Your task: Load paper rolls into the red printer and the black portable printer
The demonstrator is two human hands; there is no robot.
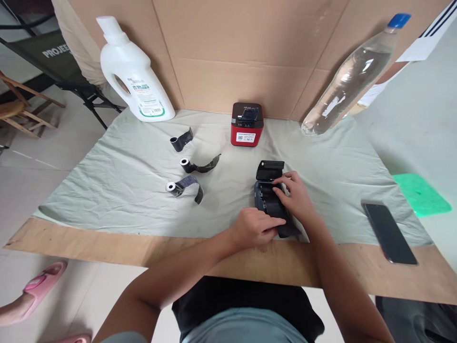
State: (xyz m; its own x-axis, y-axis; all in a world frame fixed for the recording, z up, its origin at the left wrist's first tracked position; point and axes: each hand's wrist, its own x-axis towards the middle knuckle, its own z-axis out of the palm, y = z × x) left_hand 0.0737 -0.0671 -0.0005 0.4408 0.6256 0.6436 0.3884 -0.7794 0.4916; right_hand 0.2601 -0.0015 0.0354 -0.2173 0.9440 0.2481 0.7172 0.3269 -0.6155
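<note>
A small dark portable printer (260,193) lies near the table's front edge, its lid (270,170) raised toward the back. Inside sits a black paper roll (268,189), and its loose strip (276,209) runs out toward me. My right hand (295,195) reaches in from the right, thumb and index finger close together at the roll's right edge. My left hand (255,227) is at the front with fingers curled; its index finger lies across the strip, which it seems to grip. The left thumb's contact is partly hidden.
Several black rolls with loose tails, including one roll (171,187), lie left of centre. Behind stand a red-and-black box-shaped device (247,128), a white detergent bottle (135,81), a large water bottle (352,81) and a cardboard wall (232,57). A phone (389,233) rests at right.
</note>
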